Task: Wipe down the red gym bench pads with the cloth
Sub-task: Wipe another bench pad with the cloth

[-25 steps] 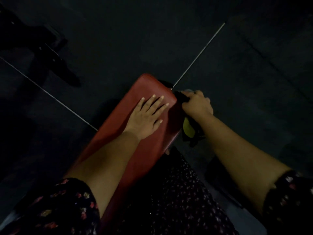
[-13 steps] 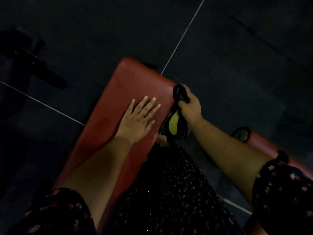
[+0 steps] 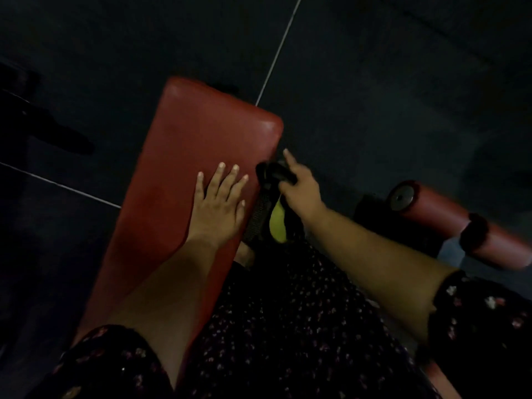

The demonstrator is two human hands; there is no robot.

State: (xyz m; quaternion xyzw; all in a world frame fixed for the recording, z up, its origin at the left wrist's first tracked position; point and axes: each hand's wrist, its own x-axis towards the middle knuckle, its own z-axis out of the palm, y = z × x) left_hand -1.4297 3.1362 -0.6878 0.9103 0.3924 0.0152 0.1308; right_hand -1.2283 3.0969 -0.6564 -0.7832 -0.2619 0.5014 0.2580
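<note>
Red bench pad [image 3: 187, 156] sits on dark floor [image 3: 374, 82]. Your left hand [image 3: 218, 203] lies flat on it, fingers straight, holding nothing. Your right hand [image 3: 299, 188] grips the black-and-yellow cloth [image 3: 277, 223] at the pad's right edge, index finger out.

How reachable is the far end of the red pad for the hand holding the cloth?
Probably yes: the right hand grips the cloth beside the red pad, whose far end lies bare beyond the left hand.
</note>
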